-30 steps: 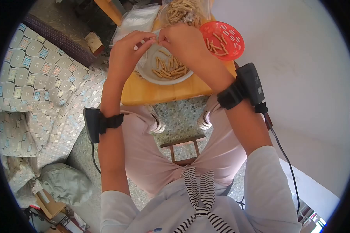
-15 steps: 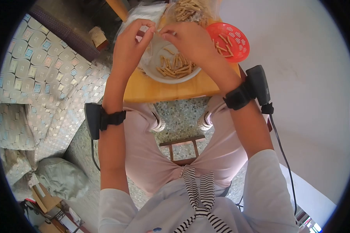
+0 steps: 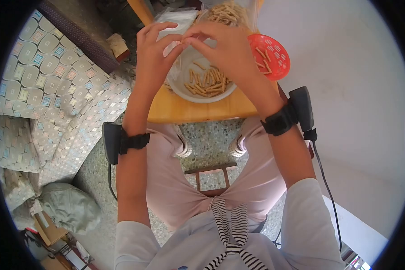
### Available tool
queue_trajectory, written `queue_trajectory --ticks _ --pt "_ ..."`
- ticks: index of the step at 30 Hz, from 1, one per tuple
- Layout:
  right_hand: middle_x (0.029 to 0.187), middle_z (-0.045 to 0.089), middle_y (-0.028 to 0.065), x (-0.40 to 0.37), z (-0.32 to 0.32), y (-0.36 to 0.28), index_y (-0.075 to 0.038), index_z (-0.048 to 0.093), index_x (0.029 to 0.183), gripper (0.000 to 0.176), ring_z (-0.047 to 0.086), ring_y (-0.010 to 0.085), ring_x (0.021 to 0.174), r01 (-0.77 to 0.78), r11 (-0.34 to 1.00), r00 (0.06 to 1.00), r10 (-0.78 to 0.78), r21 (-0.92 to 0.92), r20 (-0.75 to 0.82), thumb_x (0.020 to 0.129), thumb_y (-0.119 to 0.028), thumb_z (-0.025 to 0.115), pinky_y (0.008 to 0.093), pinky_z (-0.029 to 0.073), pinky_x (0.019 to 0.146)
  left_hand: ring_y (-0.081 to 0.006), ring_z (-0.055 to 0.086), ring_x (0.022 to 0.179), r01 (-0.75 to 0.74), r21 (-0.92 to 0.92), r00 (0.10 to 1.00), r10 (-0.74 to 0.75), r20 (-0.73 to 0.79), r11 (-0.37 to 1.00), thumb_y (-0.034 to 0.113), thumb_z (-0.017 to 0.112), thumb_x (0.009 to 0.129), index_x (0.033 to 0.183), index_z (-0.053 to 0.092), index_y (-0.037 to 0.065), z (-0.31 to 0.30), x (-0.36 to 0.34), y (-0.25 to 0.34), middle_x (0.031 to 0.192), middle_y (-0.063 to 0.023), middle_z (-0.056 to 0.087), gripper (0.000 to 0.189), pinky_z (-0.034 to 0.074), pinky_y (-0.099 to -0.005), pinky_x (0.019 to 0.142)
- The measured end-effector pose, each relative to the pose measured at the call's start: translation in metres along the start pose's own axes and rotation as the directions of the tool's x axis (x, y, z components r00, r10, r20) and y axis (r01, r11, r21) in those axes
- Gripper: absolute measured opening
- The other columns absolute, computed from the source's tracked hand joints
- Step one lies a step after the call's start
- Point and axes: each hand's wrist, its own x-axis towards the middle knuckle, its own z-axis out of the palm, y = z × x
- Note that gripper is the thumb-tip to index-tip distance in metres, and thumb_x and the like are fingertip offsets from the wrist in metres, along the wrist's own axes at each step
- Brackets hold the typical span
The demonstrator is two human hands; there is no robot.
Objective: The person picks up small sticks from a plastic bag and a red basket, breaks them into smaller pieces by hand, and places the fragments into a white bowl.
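Observation:
My left hand (image 3: 153, 54) and my right hand (image 3: 227, 49) meet fingertip to fingertip above a white bowl (image 3: 204, 100). Thumb and index finger of each are pinched together at one spot; whatever is between them is too small to make out. The other fingers of my left hand are spread. Thin clear plastic (image 3: 176, 69) shows below my left fingers, at the bowl's left side. Inside the bowl lie several short tan sticks (image 3: 207, 81), root-like or snack-like. Beside my right wrist is a red perforated basket (image 3: 281, 60) with a few similar sticks.
At the back of the yellow wooden table (image 3: 189, 113) are a stack of clear plastic bags (image 3: 177, 19) and a clear container or bag of more tan sticks (image 3: 229, 13). A patterned cloth (image 3: 58, 81) hangs at left. A pale wall (image 3: 346, 90) stands at right.
The fingertips have come together, where a small gap showed before. My left fingers are more spread. The table and bowl appear slightly lower in view.

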Motion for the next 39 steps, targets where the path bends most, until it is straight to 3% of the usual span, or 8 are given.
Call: queue_trajectory --ticks 15,18,21,23,28,33,35,39 --pt "0.093 0.072 0.0068 -0.002 0.003 -0.006 -0.012 0.066 0.097 0.013 0.070 0.0287 0.084 -0.074 0.984 0.997 0.078 -0.161 0.016 0.090 -0.022 0.067 0.0402 0.053 0.068 -0.0344 0.043 0.127 0.007 0.059 1.000 -0.009 0.030 0.998 0.020 0.079 0.080 0.112 0.073 0.014 0.009 -0.008 -0.009 0.132 -0.0044 0.059 0.033 0.040 -0.0455 0.106" --pt "0.094 0.072 0.0074 -0.008 0.011 0.002 -0.012 0.067 0.097 0.012 0.069 0.0300 0.084 -0.092 0.979 0.996 0.093 -0.182 -0.004 0.090 -0.021 0.067 0.0414 0.053 0.068 -0.0369 0.040 0.130 0.192 0.253 0.965 -0.229 0.129 0.948 0.028 0.080 0.079 0.127 0.066 0.016 0.013 -0.024 -0.020 0.134 -0.0105 0.057 0.052 0.040 -0.0468 0.107" --pt "0.092 0.072 0.0077 -0.012 0.022 0.007 -0.011 0.067 0.098 0.013 0.069 0.0308 0.084 -0.146 0.969 0.987 0.156 -0.197 0.039 0.089 -0.021 0.068 0.0419 0.053 0.068 -0.0328 0.055 0.117 0.323 0.327 0.860 -0.420 0.290 0.888 0.034 0.079 0.080 0.137 0.058 0.020 0.008 -0.025 -0.019 0.121 -0.0109 0.065 0.063 0.045 -0.0441 0.098" --pt "0.091 0.072 0.0078 -0.013 0.029 0.013 -0.011 0.067 0.097 0.014 0.069 0.0308 0.084 -0.167 0.967 0.981 0.183 -0.195 0.065 0.088 -0.021 0.069 0.0418 0.053 0.069 -0.0305 0.066 0.101 0.531 0.287 0.668 -0.602 0.436 0.797 0.031 0.070 0.083 0.139 0.055 0.016 0.001 -0.012 -0.008 0.102 -0.0119 0.070 0.060 0.053 -0.0423 0.088" --pt "0.087 0.072 0.0089 -0.011 0.054 0.015 -0.011 0.068 0.096 0.014 0.069 0.0307 0.084 -0.193 0.981 0.980 0.192 -0.001 0.058 0.086 -0.019 0.070 0.0422 0.053 0.069 -0.0273 0.071 0.084 0.583 0.042 0.753 -0.559 0.347 0.811 0.029 0.066 0.085 0.136 0.057 0.012 0.003 -0.017 -0.021 0.089 -0.0109 0.071 0.054 0.054 -0.0392 0.080" --pt "0.089 0.072 0.0107 -0.012 0.067 0.013 -0.013 0.070 0.100 0.015 0.069 0.0323 0.084 -0.240 0.965 0.944 0.258 -0.105 0.208 0.088 -0.020 0.066 0.0447 0.053 0.071 -0.0268 0.071 0.086 0.616 -0.088 0.766 -0.568 0.302 0.783 0.026 0.064 0.085 0.131 0.062 0.009 -0.005 -0.017 -0.028 0.089 -0.0110 0.072 0.049 0.053 -0.0370 0.080" --pt "0.089 0.072 0.0115 -0.014 0.072 0.021 -0.014 0.070 0.103 0.016 0.068 0.0331 0.085 -0.201 0.975 0.942 0.218 -0.094 0.254 0.089 -0.021 0.065 0.0456 0.053 0.072 -0.0189 0.069 0.078 0.656 -0.173 0.747 -0.600 0.285 0.735 0.021 0.061 0.086 0.131 0.064 0.010 -0.011 -0.018 -0.030 0.085 -0.0104 0.071 0.046 0.053 -0.0328 0.078" --pt "0.092 0.073 0.0135 -0.010 0.060 0.025 -0.009 0.070 0.115 0.025 0.069 0.0337 0.083 -0.061 0.996 0.958 0.078 -0.068 0.278 0.093 -0.018 0.063 0.0410 0.054 0.077 -0.0291 0.071 0.087 0.610 0.068 0.751 -0.603 0.269 0.790 0.030 0.060 0.086 0.128 0.065 0.015 -0.017 -0.020 -0.030 0.091 -0.0102 0.073 0.044 0.054 -0.0401 0.082"
